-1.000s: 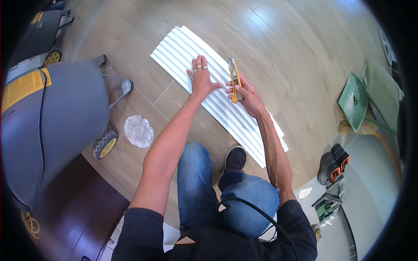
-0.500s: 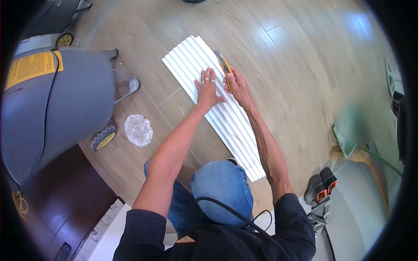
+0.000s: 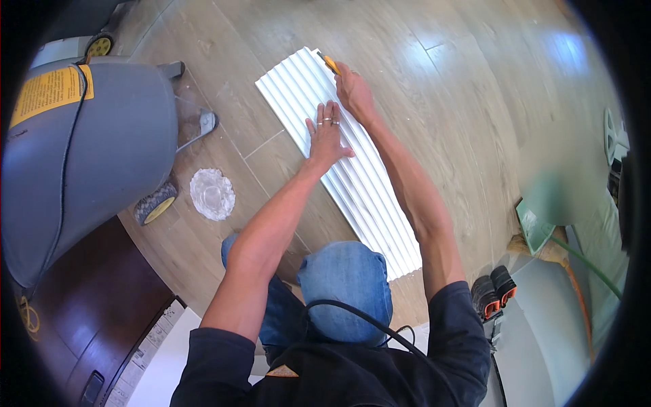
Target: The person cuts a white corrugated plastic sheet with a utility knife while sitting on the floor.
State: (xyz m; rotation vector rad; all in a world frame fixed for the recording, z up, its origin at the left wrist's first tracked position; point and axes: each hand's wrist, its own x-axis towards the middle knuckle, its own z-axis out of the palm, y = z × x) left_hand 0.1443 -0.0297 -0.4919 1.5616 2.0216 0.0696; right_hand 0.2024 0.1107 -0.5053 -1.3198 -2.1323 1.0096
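A white ribbed panel (image 3: pixel 369 197) lies flat and slantwise on the floor in front of my knee. My left hand (image 3: pixel 327 136) is spread on its ribs, fingers pointing away from me and thumb out to the right. Farther up, my right hand (image 3: pixel 354 91) is closed round a yellow utility knife (image 3: pixel 331 65). The knife's tip is at the panel's far right corner, by its long right edge. Whether the blade touches the panel is too small to tell.
On the left stands a big grey wheeled machine (image 3: pixel 102 156) with a black cable. A round whitish crusted patch (image 3: pixel 212 195) is on the wood-look floor (image 3: pixel 461 156) beside it. At the right are a green dustpan-like tool (image 3: pixel 534 227) and dark orange-trimmed objects (image 3: pixel 494 292).
My right hand has moved away from me along the panel's right edge, taking the utility knife to the far corner. My left hand stays pressed on the panel.
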